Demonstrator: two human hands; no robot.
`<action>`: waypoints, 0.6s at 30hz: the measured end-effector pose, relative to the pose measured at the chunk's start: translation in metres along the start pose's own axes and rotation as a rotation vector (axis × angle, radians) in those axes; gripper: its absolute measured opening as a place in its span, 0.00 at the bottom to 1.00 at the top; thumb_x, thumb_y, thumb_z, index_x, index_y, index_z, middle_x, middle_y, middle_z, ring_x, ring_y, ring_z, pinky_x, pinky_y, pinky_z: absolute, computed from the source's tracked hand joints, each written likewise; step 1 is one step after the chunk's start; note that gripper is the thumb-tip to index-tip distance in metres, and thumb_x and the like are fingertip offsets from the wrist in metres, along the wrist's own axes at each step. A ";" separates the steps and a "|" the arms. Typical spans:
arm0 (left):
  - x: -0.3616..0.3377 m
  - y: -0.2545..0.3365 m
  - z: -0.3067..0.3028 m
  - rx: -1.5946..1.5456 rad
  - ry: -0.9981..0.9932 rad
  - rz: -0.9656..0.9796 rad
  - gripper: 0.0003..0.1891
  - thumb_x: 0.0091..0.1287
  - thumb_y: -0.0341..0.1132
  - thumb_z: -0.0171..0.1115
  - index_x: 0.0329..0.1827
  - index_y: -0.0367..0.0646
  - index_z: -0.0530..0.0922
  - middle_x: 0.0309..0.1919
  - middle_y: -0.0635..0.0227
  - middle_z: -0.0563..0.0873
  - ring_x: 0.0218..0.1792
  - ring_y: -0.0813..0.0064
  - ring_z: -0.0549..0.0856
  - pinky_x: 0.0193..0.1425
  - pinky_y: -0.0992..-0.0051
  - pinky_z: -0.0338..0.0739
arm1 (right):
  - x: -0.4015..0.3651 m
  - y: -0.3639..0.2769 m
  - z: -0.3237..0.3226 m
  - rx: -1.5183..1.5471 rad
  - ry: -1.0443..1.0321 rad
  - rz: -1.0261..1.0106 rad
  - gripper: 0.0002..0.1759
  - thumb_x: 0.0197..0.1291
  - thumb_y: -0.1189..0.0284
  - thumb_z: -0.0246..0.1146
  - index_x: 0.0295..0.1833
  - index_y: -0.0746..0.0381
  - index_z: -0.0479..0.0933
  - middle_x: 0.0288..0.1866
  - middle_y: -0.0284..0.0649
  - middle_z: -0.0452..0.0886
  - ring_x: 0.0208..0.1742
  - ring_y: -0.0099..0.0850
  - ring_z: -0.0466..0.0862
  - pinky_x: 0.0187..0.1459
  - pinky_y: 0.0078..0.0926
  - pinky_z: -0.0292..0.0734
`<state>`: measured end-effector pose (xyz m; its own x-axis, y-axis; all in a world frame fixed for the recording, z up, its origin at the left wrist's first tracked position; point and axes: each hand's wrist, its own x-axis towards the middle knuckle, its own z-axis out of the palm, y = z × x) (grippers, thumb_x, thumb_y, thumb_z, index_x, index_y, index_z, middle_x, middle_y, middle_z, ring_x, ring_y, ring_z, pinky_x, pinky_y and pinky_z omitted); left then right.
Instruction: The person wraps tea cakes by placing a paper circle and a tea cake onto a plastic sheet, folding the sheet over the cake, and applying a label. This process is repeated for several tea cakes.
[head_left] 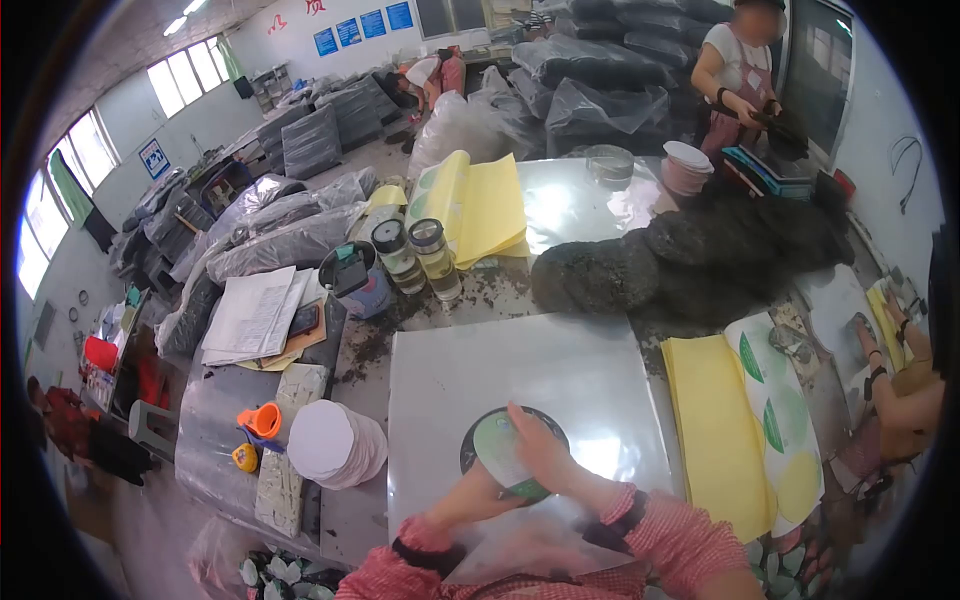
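Sleeves [425, 540]: pink checked, dark bands at the wrists, reaching in from the bottom edge.
Left hand [478, 494]: slants up and right to the lower edge of the green disc [497, 445]; its fingers are partly hidden, so I cannot tell whether they grip.
Right hand [550, 458]: comes from the right, fingers slanting up-left at the disc's right side; their grip is unclear too.
Green disc: between the hands, overlapping a dark round piece [556, 424], above the shiny sheet [450, 370] on the table [365, 355].
Paper stack [330, 443]: round, white, left of the sheet.
Jars [433, 262]: two, clear, dark-lidded, side by side, pale liquid inside.
Bucket [368, 297]: just left of them, something dark in its mouth.
Clear tub [610, 168]: farther back, contents unclear.
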<state>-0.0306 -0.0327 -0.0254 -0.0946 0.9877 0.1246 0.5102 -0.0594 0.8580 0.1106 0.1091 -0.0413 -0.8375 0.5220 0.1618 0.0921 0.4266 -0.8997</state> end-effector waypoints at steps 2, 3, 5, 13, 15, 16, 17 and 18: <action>-0.020 -0.007 -0.015 -0.195 0.062 -0.138 0.26 0.68 0.36 0.68 0.70 0.45 0.75 0.61 0.58 0.82 0.61 0.65 0.81 0.65 0.66 0.76 | -0.005 -0.012 0.002 -0.446 -0.147 -0.177 0.40 0.70 0.58 0.60 0.82 0.59 0.57 0.84 0.53 0.53 0.84 0.54 0.53 0.79 0.63 0.47; -0.030 -0.014 -0.019 -0.249 0.330 -0.280 0.25 0.69 0.34 0.66 0.69 0.43 0.75 0.52 0.57 0.84 0.52 0.68 0.84 0.55 0.68 0.78 | -0.006 -0.025 0.004 -0.433 -0.135 -0.153 0.40 0.70 0.58 0.60 0.82 0.59 0.57 0.84 0.53 0.53 0.84 0.54 0.53 0.79 0.63 0.47; -0.034 -0.023 -0.013 -0.307 0.604 -0.438 0.23 0.70 0.32 0.65 0.69 0.41 0.76 0.44 0.57 0.86 0.42 0.72 0.86 0.45 0.71 0.81 | -0.005 -0.038 0.009 -0.707 -0.320 -0.193 0.41 0.68 0.47 0.59 0.82 0.52 0.60 0.85 0.52 0.53 0.85 0.52 0.50 0.77 0.71 0.45; -0.019 0.074 0.018 0.483 0.265 -0.138 0.27 0.69 0.27 0.59 0.73 0.37 0.71 0.23 0.56 0.83 0.22 0.54 0.83 0.27 0.60 0.75 | -0.009 -0.019 0.016 -0.790 -0.229 -0.251 0.42 0.64 0.53 0.65 0.81 0.51 0.61 0.82 0.52 0.59 0.83 0.53 0.56 0.78 0.69 0.44; -0.021 0.082 0.023 0.504 0.270 -0.048 0.29 0.68 0.26 0.59 0.74 0.36 0.71 0.23 0.56 0.83 0.23 0.52 0.84 0.27 0.58 0.75 | -0.011 -0.009 0.002 -0.675 -0.070 -0.226 0.40 0.63 0.58 0.65 0.80 0.54 0.62 0.80 0.54 0.63 0.81 0.52 0.62 0.77 0.63 0.51; -0.026 0.087 0.022 0.475 0.240 -0.136 0.29 0.68 0.26 0.59 0.74 0.36 0.70 0.23 0.56 0.84 0.22 0.52 0.84 0.27 0.57 0.75 | -0.011 -0.005 -0.003 -0.541 0.099 -0.178 0.39 0.63 0.64 0.65 0.80 0.56 0.63 0.77 0.56 0.66 0.78 0.52 0.67 0.77 0.57 0.59; -0.035 0.092 0.023 0.446 0.193 -0.229 0.30 0.68 0.25 0.58 0.75 0.36 0.69 0.23 0.56 0.84 0.22 0.52 0.84 0.27 0.56 0.75 | -0.013 -0.002 0.000 -0.536 0.089 -0.182 0.39 0.63 0.64 0.65 0.80 0.56 0.63 0.77 0.56 0.66 0.78 0.52 0.67 0.77 0.57 0.59; -0.046 0.096 0.025 0.447 0.184 -0.243 0.30 0.68 0.25 0.58 0.75 0.36 0.69 0.23 0.56 0.84 0.22 0.52 0.84 0.27 0.56 0.75 | -0.019 -0.005 0.005 -0.378 0.100 0.034 0.35 0.63 0.68 0.64 0.76 0.59 0.66 0.72 0.58 0.71 0.72 0.52 0.73 0.71 0.52 0.67</action>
<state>0.0445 -0.0805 0.0388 -0.3832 0.9211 0.0684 0.7650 0.2750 0.5823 0.1235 0.0938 -0.0422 -0.7758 0.6018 0.1895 0.3266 0.6400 -0.6955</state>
